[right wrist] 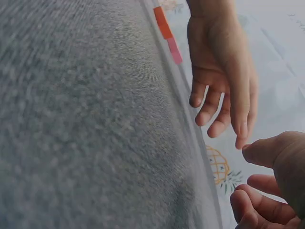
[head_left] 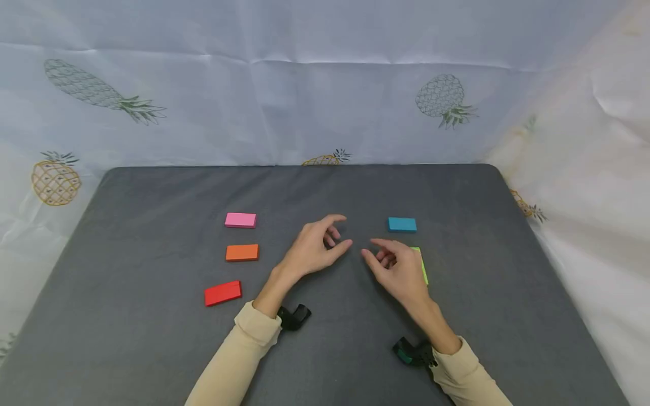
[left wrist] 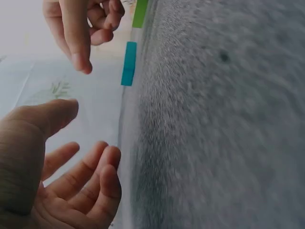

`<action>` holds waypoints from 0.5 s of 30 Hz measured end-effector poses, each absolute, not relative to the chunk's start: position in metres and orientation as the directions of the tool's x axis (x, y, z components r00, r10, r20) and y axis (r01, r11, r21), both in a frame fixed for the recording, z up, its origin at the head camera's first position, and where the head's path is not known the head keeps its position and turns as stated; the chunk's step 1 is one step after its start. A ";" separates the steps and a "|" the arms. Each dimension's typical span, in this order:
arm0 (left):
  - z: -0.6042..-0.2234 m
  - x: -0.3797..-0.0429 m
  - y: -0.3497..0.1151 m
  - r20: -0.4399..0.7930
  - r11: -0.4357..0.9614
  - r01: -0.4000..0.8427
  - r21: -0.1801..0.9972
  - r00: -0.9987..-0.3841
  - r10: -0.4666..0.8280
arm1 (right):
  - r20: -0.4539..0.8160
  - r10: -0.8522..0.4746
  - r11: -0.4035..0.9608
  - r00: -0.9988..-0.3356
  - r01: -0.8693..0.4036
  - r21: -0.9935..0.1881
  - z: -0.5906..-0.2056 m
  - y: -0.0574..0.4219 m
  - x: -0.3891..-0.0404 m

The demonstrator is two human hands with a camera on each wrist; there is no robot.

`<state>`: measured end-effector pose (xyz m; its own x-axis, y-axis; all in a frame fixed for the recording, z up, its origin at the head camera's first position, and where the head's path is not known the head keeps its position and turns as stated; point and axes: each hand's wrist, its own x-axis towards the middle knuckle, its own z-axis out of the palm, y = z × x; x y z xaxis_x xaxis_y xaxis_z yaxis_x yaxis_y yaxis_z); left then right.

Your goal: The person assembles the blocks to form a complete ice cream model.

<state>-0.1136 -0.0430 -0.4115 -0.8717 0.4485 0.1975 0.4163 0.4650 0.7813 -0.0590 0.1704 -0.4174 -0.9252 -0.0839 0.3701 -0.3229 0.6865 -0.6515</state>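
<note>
The left hand (head_left: 313, 248) and right hand (head_left: 403, 273) were relaxed, grasping nothing. Five blocks lay flat: pink block (head_left: 241, 220), orange block (head_left: 242, 252), red block (head_left: 223, 293), blue block (head_left: 402, 224), green block (left wrist: 139, 13).

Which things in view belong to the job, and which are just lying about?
Probably the job:
left hand, empty
right hand, empty
pink rectangular block
orange rectangular block
red rectangular block
blue rectangular block
green rectangular block

Probably just surroundings:
dark grey table
white pineapple-print fabric backdrop
black left-wrist camera
black right-wrist camera
</note>
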 end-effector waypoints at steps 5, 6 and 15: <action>-0.414 -0.122 -0.034 0.182 0.380 0.387 0.840 -0.861 0.476 | 0.359 -0.057 0.671 -0.932 -0.302 -0.677 -0.413 0.176 -0.054; -0.415 -0.123 -0.032 0.181 0.362 0.383 0.850 -0.858 0.481 | 0.356 -0.054 0.672 -0.933 -0.297 -0.679 -0.413 0.177 -0.054; -0.423 -0.141 -0.004 0.161 0.258 0.348 0.901 -0.822 0.546 | 0.353 -0.008 0.677 -0.936 -0.264 -0.687 -0.412 0.189 -0.046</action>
<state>-0.1406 -0.0036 -0.4226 -0.8224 0.5457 0.1612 0.3480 0.2584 0.9012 -0.0458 0.1885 -0.4122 -0.9357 -0.0075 0.3527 -0.2643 0.6772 -0.6867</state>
